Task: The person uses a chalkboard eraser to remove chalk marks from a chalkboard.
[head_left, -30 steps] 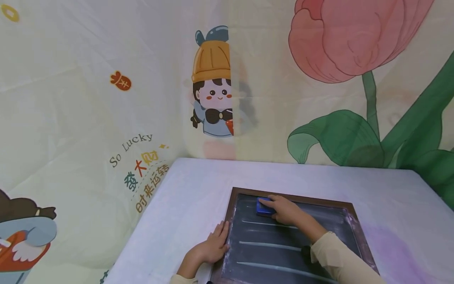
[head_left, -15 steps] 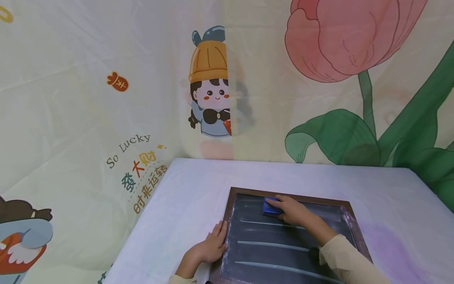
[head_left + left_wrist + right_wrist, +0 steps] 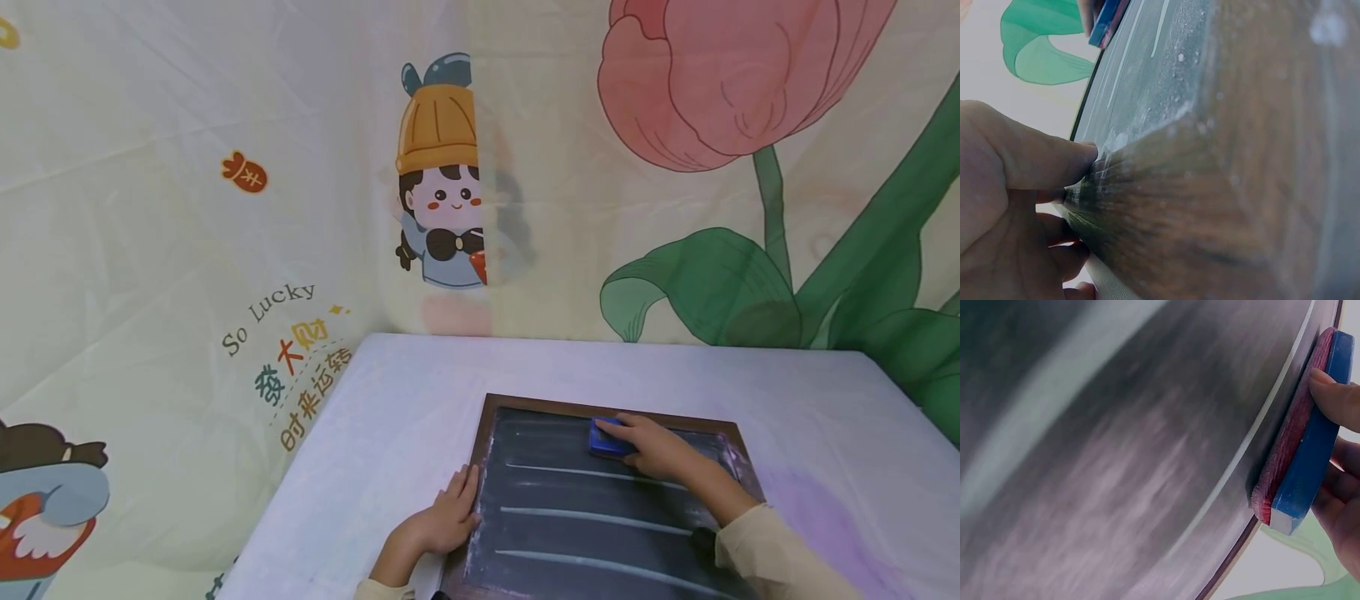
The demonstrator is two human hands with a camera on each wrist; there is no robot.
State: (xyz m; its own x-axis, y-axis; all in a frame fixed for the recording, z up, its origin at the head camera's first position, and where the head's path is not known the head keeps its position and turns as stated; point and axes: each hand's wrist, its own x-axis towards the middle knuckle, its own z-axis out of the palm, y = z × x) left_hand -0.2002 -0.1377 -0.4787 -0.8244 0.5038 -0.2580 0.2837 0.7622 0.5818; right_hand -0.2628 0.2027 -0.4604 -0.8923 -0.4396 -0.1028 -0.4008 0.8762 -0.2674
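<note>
A framed blackboard lies on the table, with several pale chalk lines across its dark surface. My right hand grips a blue eraser near the board's far edge. In the right wrist view, the eraser's reddish felt side faces the board, and the thumb lies along its blue body. At the board's left side, my left hand holds the brown wooden frame. Up close in the left wrist view, the thumb rests on the frame's top and the other fingers sit against its outer side.
A white-covered table surrounds the board, with a purple tint on its right. Behind stand a printed cloth wall with cartoon figures and lettering, and a large pink tulip print.
The right hand has slid the eraser rightward along the board's far part. The left hand keeps its place on the frame. The whole view has shifted slightly.
</note>
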